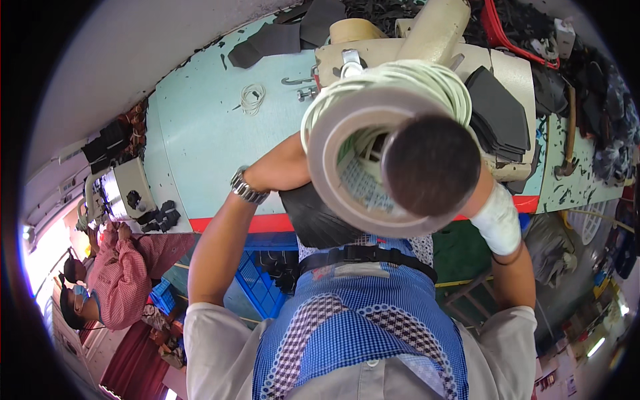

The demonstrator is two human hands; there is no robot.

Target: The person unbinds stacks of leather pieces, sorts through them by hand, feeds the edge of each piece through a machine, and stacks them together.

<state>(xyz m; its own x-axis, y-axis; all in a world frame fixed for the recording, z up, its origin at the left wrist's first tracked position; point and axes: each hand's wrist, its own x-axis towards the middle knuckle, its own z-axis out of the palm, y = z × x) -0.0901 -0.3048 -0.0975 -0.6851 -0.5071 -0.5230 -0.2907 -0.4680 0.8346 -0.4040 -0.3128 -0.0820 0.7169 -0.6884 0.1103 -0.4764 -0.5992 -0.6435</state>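
A large pale reel point(327, 180), wound with light green cord point(427, 73), hangs close to me and covers the work area. A round dark brown cap point(433, 167), blurred, overlaps its right side. My left hand point(283, 165) reaches in from the left behind the reel; its fingers are hidden. Below that wrist, a fanned stack of black sheet pieces point(320, 217) rests at the table edge by my lap. Of my right hand point(479, 193) only a sliver shows beside the reel, above a white wrist wrap point(497, 220); its fingers are hidden too.
A cream sewing machine point(433, 30) stands behind the reel on a pale table point(200, 133). Dark grey pieces point(500, 117) lie stacked right of it. A small cord coil point(253, 99), a hammer point(570, 133) and black scraps lie around. Another person point(127, 280) sits at left.
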